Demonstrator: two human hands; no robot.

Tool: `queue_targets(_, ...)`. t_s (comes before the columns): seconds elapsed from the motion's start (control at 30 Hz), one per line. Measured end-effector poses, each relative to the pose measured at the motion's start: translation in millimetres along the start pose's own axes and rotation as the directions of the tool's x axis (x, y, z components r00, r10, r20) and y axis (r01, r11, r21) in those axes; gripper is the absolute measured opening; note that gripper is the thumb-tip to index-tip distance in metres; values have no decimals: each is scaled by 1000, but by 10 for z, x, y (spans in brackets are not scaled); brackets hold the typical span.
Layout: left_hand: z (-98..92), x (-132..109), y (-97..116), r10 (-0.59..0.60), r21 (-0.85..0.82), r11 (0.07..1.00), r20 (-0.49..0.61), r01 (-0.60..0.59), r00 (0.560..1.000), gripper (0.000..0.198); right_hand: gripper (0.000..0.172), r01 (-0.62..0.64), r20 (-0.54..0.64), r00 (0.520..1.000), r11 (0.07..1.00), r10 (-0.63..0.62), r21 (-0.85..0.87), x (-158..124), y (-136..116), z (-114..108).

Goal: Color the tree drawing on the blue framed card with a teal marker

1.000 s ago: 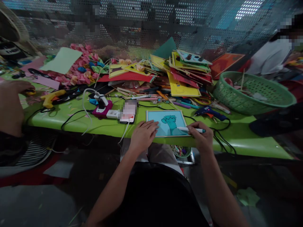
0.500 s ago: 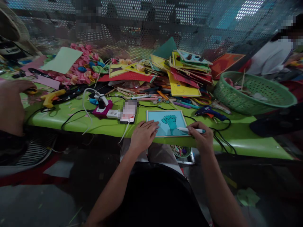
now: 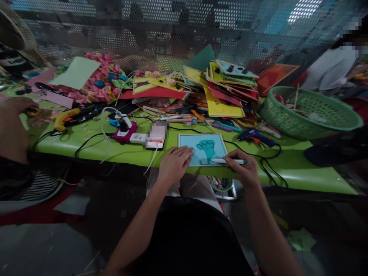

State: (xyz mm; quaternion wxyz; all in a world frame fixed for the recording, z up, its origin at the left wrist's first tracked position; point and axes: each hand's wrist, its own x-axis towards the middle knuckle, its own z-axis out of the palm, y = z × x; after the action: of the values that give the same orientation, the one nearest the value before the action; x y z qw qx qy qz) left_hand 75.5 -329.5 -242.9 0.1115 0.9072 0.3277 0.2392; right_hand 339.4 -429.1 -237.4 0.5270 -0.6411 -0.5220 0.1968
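Observation:
A light blue card (image 3: 189, 143) with a pale thin frame lies at the front edge of the green table. On it is a teal drawing (image 3: 208, 147) with dark outlines and a jagged top. My left hand (image 3: 175, 165) rests flat over the card's lower left corner, fingers stretched out. My right hand (image 3: 244, 168) pinches a white marker pen (image 3: 230, 161) with a teal end. The pen lies nearly level, its tip at the lower part of the drawing.
A phone (image 3: 156, 136) and a purple power adapter (image 3: 125, 132) with cables sit left of the card. A blue glue gun (image 3: 255, 137) and green basket (image 3: 310, 115) stand right. Framed cards (image 3: 224, 103) pile up behind. Another person's hand (image 3: 17, 115) is at far left, near a yellow glue gun (image 3: 64, 118).
My right hand has shifted slightly left and down, bringing the marker's tip lower and further left on the drawing. My left hand and the card stay put.

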Motion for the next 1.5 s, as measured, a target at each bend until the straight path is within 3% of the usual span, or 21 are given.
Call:
queue_targets(0.07,4,0,-4,2,0,1000,0,-2,1000,28,21,-4,19,1000,1000,4,-4,-2,0,-1)
queue_targets(0.27,6,-6,-13,2,-2,1000,6,-2,1000,28,21,9,-71,997,1000,-10,-10,7,21,16)
queue_targets(0.47,2,-7,-6,-1,-5,1000,4,1,1000,26,20,1,7,1000,1000,-1,4,-11,11,-1)
queue_targets(0.67,12,-7,-16,9,-5,1000,2,-9,1000,26,14,14,-160,987,1000,-14,0,18,41,36)
queue_targets(0.83,6,-7,-13,8,-5,1000,1,-8,1000,27,12,10,-207,978,1000,-13,-13,26,28,48)
queue_targets(1.37,0,-4,-8,5,2,1000,-5,-5,1000,27,13,11,-197,980,1000,-7,15,29,15,50)
queue_targets(1.5,5,-6,-9,9,3,1000,-14,-9,1000,27,17,23,-93,995,999,-20,24,3,23,20)
